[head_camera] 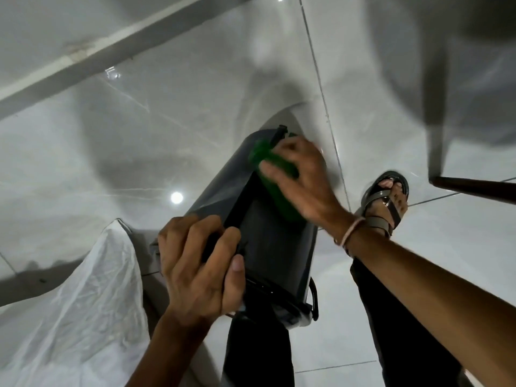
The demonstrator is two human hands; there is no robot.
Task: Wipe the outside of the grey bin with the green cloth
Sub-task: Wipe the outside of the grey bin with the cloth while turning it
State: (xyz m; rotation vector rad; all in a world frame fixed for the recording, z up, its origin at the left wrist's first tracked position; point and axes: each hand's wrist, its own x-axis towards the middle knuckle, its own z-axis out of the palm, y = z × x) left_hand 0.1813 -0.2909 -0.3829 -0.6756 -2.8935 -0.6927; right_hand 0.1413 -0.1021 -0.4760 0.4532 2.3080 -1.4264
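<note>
Right fingers: the fingers [275,168] are spread and curled down over the green cloth [275,180], pressing it flat against the bin; motion blur softens their edges.
Right hand: the right hand [303,182] lies just right of frame centre, palm down on the cloth, with a pale band [352,231] around the wrist and the bare forearm running off to the lower right.
Green cloth: bunched under the right hand, it shows green above and below the fingers, lying along the bin's upper right edge.
Left fingers: the left fingers [201,233] are wrapped tightly over the bin's near rim, thumb pressed on the dark inner surface.
Left hand: the left hand [199,263] sits at lower centre, closed around the rim, its forearm dropping to the bottom edge.
Grey bin: the grey bin [223,180] is tilted, its base pointing toward the upper middle of the frame and its open mouth toward the camera; a dark inner bucket [273,244] fills the mouth.
Plastic sheet: a crumpled white plastic sheet [83,289] fills the lower left, beside the left hand.
Foot: a foot in a grey strapped sandal [386,199] stands right of the bin, near the right wrist.
Floor: glossy pale tiled floor [139,135] surrounds everything.
Furniture leg: a dark furniture leg [474,188] enters from the right edge.
</note>
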